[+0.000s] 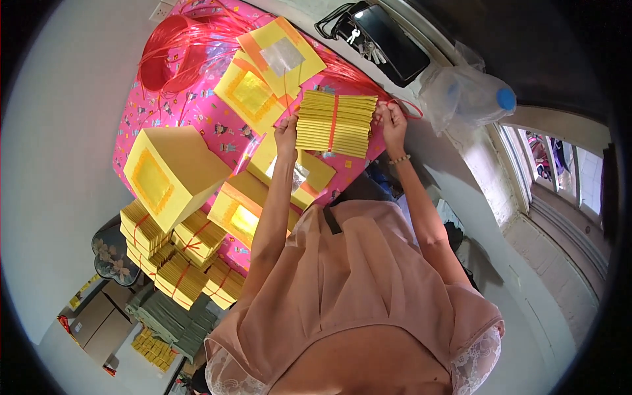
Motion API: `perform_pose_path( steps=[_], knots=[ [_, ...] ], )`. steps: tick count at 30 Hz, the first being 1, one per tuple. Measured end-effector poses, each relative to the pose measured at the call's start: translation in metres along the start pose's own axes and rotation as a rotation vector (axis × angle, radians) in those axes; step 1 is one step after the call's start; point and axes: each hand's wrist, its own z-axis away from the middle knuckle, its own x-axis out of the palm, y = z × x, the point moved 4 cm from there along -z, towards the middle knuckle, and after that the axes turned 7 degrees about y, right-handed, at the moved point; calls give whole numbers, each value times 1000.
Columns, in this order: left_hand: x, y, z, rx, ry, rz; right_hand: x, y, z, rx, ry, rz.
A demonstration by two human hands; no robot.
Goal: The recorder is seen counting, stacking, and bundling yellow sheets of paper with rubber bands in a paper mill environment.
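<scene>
A thick bundle of yellow folded paper sits on the pink patterned table, with a band of red plastic string running across its middle. My left hand is closed beside the bundle's left edge, and a thin red strand rises from its fingers. At the bundle's right edge my right hand pinches red string, whose loose end curls out past the fingers. Loose yellow and orange sheets with silver or gold foil squares, such as the foil sheet, lie left of and beyond the bundle.
A coil of red string lies at the far left of the table. A large yellow paper stack and several tied bundles crowd the left side. A black phone, keys and a bagged bottle rest on the ledge.
</scene>
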Motion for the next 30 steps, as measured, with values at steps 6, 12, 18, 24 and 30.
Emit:
perform_pose_path(
  steps=[6, 12, 18, 24, 30],
  knots=[
    [1, -5, 2, -19, 20, -103, 7, -5, -11, -70, 84, 368],
    [-4, 3, 13, -43, -49, 15, 25, -44, 2, -27, -42, 277],
    [13, 21, 26, -55, -227, 251, 36, -115, 33, -149, -125, 455],
    [-3, -10, 8, -78, -230, 364, 32, -119, 50, -440, -398, 590],
    [4, -7, 16, -2, -206, 408, 28, -133, 49, -530, -507, 705]
  ],
)
